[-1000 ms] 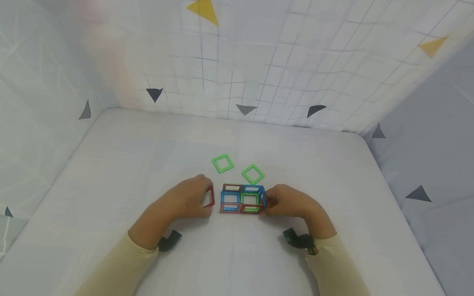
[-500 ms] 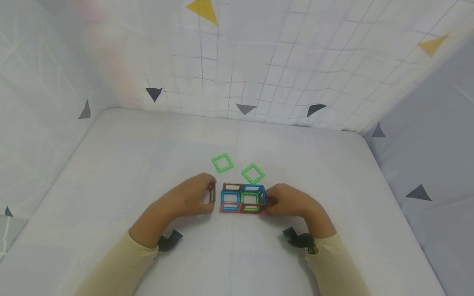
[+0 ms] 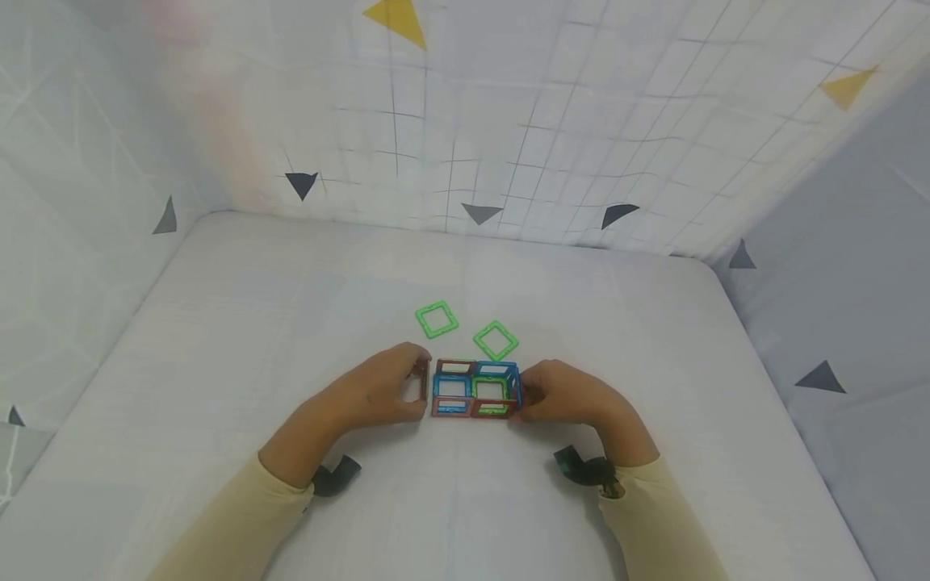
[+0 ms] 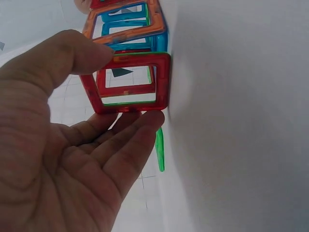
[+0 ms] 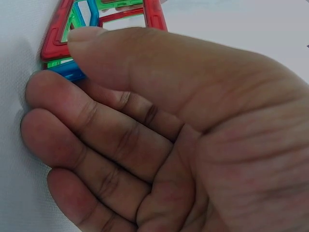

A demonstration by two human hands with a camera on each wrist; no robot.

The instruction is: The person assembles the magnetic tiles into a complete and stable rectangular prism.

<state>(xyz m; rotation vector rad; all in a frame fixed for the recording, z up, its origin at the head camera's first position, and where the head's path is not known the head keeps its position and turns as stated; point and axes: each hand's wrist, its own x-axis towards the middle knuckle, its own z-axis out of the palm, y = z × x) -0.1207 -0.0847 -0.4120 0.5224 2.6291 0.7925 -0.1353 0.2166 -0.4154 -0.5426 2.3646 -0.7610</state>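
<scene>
Pinched between the thumb and fingertips of my left hand (image 3: 381,391) is a red square magnetic tile (image 4: 163,82), standing on edge. It is close beside the left end of a low box of magnetic tiles (image 3: 473,389). That box has a blue and a green tile at its bottom, red, orange and blue walls along its long sides, and a blue tile (image 3: 519,387) upright at its right end. My right hand (image 3: 570,395) holds that right end, its thumb at a red wall tile (image 5: 57,50) and its fingers curled by the blue edge.
Two green square tiles lie flat on the white table behind the box: one green tile (image 3: 444,331) to the left, another green tile (image 3: 484,349) just behind the box. A pale patterned cloth (image 3: 349,105) rises behind the table. Dark wrist mounts (image 3: 336,474) hang below both forearms.
My left hand has moved slightly right, bringing the red tile nearer the box's left end; the tile has turned more edge-on to the head view. The right hand and the box have stayed put.
</scene>
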